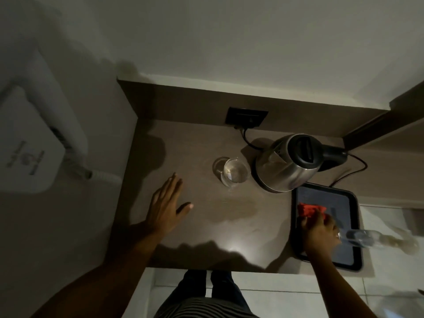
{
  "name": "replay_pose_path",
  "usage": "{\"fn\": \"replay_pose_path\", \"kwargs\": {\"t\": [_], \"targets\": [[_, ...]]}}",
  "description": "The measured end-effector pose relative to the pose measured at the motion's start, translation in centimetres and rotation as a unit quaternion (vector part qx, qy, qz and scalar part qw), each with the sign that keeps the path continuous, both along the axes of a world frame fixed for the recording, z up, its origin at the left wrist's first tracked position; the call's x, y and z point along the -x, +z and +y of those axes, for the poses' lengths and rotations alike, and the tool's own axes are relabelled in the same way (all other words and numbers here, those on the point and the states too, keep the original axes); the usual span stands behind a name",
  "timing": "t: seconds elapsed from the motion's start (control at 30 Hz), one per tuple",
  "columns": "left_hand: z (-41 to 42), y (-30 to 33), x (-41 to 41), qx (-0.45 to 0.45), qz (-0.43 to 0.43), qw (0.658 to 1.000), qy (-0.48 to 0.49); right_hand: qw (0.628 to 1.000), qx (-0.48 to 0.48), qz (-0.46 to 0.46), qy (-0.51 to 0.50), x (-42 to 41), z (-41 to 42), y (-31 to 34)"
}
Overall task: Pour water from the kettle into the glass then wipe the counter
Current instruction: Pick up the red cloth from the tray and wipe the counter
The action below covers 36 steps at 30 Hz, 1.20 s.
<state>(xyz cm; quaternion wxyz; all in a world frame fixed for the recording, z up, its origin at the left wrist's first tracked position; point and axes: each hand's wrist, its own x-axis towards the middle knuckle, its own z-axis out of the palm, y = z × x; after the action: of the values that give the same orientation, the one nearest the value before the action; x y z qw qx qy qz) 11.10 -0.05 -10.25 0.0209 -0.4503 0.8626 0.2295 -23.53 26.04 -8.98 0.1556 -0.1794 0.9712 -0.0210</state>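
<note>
A steel kettle [288, 165] with a black lid and handle stands on the brown counter [206, 138] toward the back right. Just left of it sits a clear glass [236, 173] holding water. A damp-looking patch [236, 208] spreads on the counter in front of the glass. My right hand [320, 230] rests on a black tray [354, 226] and grips a red cloth [309, 210]. My left hand [166, 204] lies flat on the counter at the left, fingers spread, holding nothing.
A black socket [246, 118] on the back panel feeds the kettle's cord [353, 167]. A clear bottle [367, 237] lies across the tray's right edge. A white wall-mounted appliance [29, 152] hangs at the left. My legs stand at the counter's front edge.
</note>
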Motion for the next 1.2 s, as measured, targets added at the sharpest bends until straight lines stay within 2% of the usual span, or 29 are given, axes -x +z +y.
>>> {"fn": "replay_pose_path", "kwargs": {"t": [0.07,0.27,0.37,0.47,0.6,0.73,0.83,0.93,1.0,1.07,1.13,1.2], "targets": [[0.1,-0.5,-1.3,0.013,-0.006,1.0,-0.026,1.0,-0.002,-0.009,-0.018,-0.3,-0.2,0.0],[0.2,-1.6,-1.9,0.052,-0.053,0.995,-0.065,0.999,-0.016,-0.02,0.022,0.0,0.0,1.6],[0.2,-2.0,-2.0,0.059,-0.032,0.996,-0.063,0.999,0.053,0.003,0.002,-0.4,-0.9,3.4],[0.2,-2.7,-2.1,0.069,-0.015,0.997,-0.043,0.987,0.132,0.061,0.074,-4.0,-2.6,4.0],[0.6,-3.1,-2.3,0.103,0.025,0.994,-0.035,0.964,0.209,-0.041,0.161,-11.8,-6.0,3.0],[0.6,-3.4,-2.6,0.138,0.075,0.987,-0.035,0.99,0.123,0.016,0.066,-13.5,-9.4,0.3],[0.6,-4.1,-2.6,0.149,0.084,0.984,-0.042,0.994,0.112,0.012,0.015,-14.7,-11.0,-0.2],[0.6,-4.8,-2.7,0.156,0.091,0.983,-0.043,0.992,0.123,-0.002,0.027,-17.6,-12.7,0.0],[0.6,-4.7,-2.6,0.167,0.098,0.98,-0.04,0.985,0.13,-0.029,0.109,-20.4,-13.2,-0.3],[0.6,-4.4,-2.5,0.166,0.114,0.979,-0.025,0.946,0.151,-0.088,0.272,-23.5,-12.3,0.0],[0.8,-3.5,-2.3,0.14,0.139,0.98,0.004,0.865,0.156,-0.099,0.466,-24.7,-9.4,-0.3],[0.6,-2.4,-2.1,0.111,0.137,0.984,0.016,0.777,0.14,-0.077,0.609,-22.3,-7.4,0.2]]}}
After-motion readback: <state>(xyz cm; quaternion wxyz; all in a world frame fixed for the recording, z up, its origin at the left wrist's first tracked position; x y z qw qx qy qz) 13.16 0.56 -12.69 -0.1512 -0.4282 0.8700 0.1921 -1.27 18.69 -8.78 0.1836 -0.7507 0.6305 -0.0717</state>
